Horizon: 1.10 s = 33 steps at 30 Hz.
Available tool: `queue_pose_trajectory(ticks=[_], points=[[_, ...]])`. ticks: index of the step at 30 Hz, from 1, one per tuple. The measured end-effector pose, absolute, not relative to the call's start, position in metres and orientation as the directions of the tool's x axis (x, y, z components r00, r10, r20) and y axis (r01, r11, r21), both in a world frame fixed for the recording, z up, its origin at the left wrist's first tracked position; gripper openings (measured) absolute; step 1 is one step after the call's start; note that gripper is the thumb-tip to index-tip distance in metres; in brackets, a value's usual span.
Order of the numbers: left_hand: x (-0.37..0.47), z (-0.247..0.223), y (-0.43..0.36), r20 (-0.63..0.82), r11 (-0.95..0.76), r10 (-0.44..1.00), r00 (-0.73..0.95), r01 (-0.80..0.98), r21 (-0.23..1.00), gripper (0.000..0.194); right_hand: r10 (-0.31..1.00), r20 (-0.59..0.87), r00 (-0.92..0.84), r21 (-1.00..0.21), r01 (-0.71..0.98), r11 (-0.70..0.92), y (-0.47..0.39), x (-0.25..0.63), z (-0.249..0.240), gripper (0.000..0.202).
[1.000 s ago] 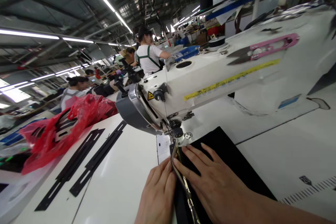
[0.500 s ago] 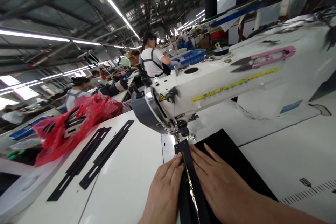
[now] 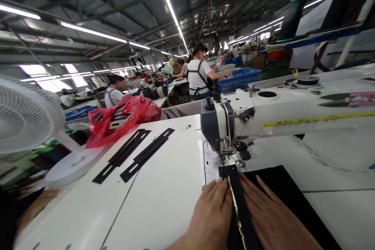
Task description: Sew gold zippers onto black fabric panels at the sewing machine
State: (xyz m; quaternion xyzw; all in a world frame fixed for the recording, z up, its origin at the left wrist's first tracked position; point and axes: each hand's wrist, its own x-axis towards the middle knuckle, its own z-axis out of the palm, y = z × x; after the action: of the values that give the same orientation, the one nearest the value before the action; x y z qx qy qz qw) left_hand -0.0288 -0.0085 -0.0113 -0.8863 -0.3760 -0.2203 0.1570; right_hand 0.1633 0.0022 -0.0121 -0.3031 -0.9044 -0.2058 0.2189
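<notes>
A black strip with a gold-toothed zipper [image 3: 235, 199] runs away from me, its far end just in front of the sewing machine's needle area [image 3: 225, 156]. On its left edge rests my left hand [image 3: 213, 213], fingers laid flat and close together. My right hand [image 3: 274, 213] lies flat along the right edge, with the thumb slightly apart. Both hands press on the strip without gripping it. Beneath my right hand a larger black fabric panel [image 3: 293, 191] spreads to the right. The strip's near end runs out of the picture.
Slotted black strips [image 3: 146, 156] lie left on the white table [image 3: 155, 207]. Beyond them are a red plastic bag [image 3: 125, 115] and a white fan [image 3: 29, 115]. Pink-handled scissors [image 3: 360, 99] rest on the machine arm. A co-worker [image 3: 199, 72] stands by a blue crate [image 3: 240, 80].
My view has turned left and levelled, bringing the fan into sight. Both hands stay flat on the zipper strip, which lies about the same at the machine.
</notes>
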Motion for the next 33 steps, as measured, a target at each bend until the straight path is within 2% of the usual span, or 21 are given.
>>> queue_pose_trajectory(ticks=[6,19,24,28,33], points=[[-0.026,-0.018,-0.005,0.564,-0.668,0.565,0.603,0.735,-0.116,0.035,0.462,0.503,-0.731,0.268,0.640,0.721,0.003,0.164,-0.014,0.064],[-0.018,-0.006,0.025,0.561,-0.639,0.643,0.522,0.769,0.016,0.028,0.459,0.508,-0.729,0.216,0.624,0.751,0.041,0.164,-0.011,0.060],[-0.018,-0.012,0.028,0.550,-0.638,0.656,0.516,0.769,0.039,0.027,0.413,0.504,-0.758,0.293,0.600,0.744,0.046,0.166,-0.016,0.065],[-0.018,-0.011,0.027,0.560,-0.646,0.635,0.531,0.763,0.009,0.027,0.396,0.477,-0.785,0.352,0.583,0.732,0.044,0.166,-0.012,0.067],[-0.020,-0.012,0.028,0.541,-0.656,0.635,0.552,0.755,0.000,0.028,0.397,0.465,-0.792,0.371,0.581,0.724,0.043,0.164,-0.006,0.069]])
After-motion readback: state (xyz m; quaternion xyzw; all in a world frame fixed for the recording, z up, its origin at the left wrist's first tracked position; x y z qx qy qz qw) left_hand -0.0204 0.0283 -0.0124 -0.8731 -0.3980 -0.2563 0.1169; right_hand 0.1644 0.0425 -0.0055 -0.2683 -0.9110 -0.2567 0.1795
